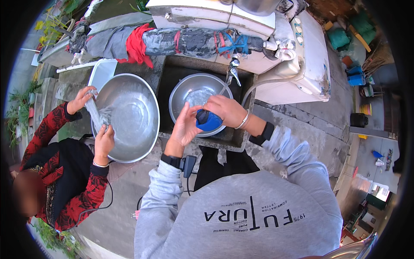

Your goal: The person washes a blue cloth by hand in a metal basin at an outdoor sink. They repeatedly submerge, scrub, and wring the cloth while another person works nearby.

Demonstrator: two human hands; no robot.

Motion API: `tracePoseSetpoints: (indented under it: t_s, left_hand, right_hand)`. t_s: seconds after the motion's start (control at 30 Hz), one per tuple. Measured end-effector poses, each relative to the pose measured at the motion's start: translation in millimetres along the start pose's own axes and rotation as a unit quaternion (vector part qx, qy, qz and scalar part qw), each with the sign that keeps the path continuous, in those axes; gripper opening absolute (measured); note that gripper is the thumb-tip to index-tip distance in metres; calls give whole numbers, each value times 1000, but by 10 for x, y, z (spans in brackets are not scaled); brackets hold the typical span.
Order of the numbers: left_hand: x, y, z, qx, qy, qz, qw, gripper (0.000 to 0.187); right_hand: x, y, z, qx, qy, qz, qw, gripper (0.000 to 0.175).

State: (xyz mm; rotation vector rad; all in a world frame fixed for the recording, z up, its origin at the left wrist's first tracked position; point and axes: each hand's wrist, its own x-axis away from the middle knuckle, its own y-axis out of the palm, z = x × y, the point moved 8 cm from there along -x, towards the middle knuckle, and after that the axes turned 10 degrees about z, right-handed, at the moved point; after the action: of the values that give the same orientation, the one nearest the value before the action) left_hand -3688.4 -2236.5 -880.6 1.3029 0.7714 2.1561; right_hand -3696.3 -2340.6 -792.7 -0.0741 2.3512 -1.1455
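Note:
Both my hands are raised over the near rim of a metal basin [181,87] that sits in a concrete sink [244,137] under a metal tap [233,71]. Between them is a small blue item [210,121] with a dark opening or dark part; its exact kind is unclear. My right hand [226,110] grips it from above, fingers curled round its upper side. My left hand [185,124] touches its left side, thumb and fingers spread. A thin pale strip or stream shows above my right hand, below the tap.
At left, another person's hands [105,140] hold a wet grey cloth [93,111] over a larger metal basin [152,106]. Behind the sink runs a pipe wrapped in cloth [194,42]. A white washing machine [310,58] and a grey hose [258,84] stand to the right.

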Motion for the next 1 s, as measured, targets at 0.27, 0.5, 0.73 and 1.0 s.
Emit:
tracePoseSetpoints:
  t_s: [0.27,0.5,0.73,1.0]
  left_hand:
    - [-5,434,-1,-274,-76,-145,948,53]
    - [-267,426,276,-532,192,12,824,36]
    - [-498,-129,-73,-756,159,201,601,53]
    - [-278,-746,-673,-716,168,333,590,52]
  right_hand:
    - [-187,-155,-253,160,-276,12,948,25]
    - [-155,178,182,218,-108,-126,962,22]
    - [416,1161,758,105,134,-366,915,35]
    - [1227,1855,821,-207,240,-214,924,55]
